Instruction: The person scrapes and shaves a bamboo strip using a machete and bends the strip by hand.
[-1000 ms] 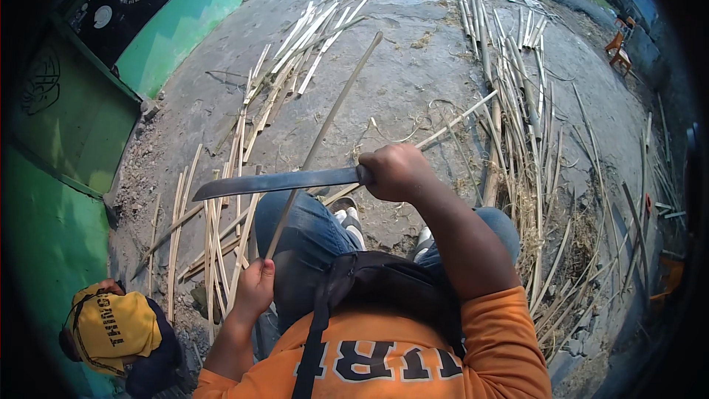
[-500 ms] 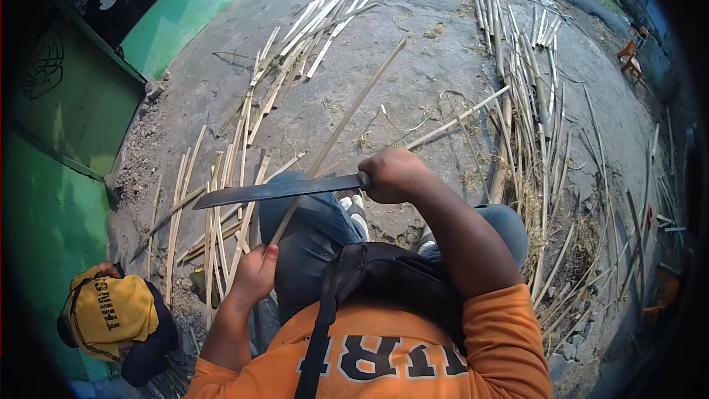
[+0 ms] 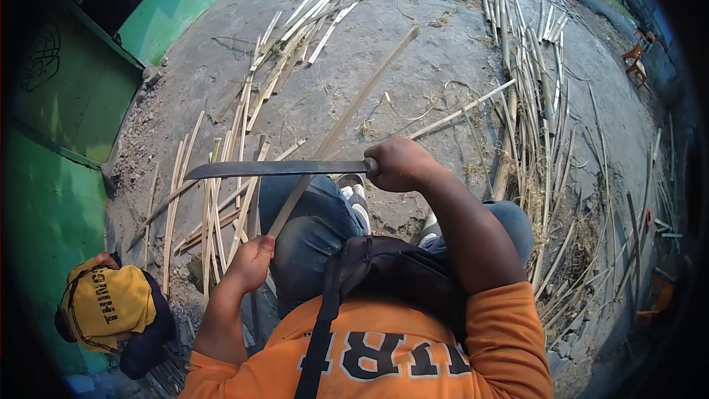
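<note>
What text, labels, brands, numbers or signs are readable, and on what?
Orange cloth shirt: large dark pale-edged letters, not transcribed.
Yellow cloth top at left: dark block letters, not transcribed.
Black rectangular wall board: pale lettering, too small to read.
Dark green flat panel: dark scrawl, unreadable.

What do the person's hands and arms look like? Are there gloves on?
No gloves show: the left hand and right hand are bare, with five-fingered human shapes partly curled from view. Plain-looking orange sleeves leave the forearms mostly uncovered.
</note>
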`<state>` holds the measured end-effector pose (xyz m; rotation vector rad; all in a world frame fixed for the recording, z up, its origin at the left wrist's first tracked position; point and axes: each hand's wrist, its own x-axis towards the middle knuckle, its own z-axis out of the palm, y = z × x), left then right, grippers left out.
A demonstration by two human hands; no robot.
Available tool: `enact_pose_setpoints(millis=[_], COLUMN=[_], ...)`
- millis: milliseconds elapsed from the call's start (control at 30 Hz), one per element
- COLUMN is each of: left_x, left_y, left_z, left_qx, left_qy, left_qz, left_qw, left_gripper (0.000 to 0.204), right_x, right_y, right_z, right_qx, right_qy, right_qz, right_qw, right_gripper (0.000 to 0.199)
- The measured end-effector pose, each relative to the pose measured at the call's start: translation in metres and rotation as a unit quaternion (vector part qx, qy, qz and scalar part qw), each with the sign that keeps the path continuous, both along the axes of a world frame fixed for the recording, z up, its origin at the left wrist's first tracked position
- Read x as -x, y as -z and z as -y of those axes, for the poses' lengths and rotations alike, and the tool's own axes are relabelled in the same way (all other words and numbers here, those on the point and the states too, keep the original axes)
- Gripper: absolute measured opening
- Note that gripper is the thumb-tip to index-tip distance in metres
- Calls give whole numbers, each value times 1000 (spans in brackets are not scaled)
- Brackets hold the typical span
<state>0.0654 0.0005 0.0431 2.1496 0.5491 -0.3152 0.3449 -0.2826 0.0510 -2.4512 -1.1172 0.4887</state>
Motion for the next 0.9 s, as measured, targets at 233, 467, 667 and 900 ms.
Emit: enact_pose_setpoints(millis=[233, 467, 667, 900], left_x=[-6, -5, -4, -3], left_y=[-12, -7, -16, -5], left_z=[0, 5, 12, 3], left_qx=[15, -8, -23, 19], left_qy=[-19, -4, 12, 9], left_qz=[-77, -40, 6, -7], left_qw=[997, 999, 1000, 1000], left_gripper=[68, 66, 64, 63], right_x=[-39, 5, -26, -10], right_y=[31, 7, 18, 19], right_z=[34, 7, 23, 14], right_qx=[-157, -37, -45, -134], right_qy=[217, 55, 104, 108], right_qz=[59, 31, 54, 6], right_qw=[962, 997, 992, 985], right_gripper=[22, 23, 22, 18])
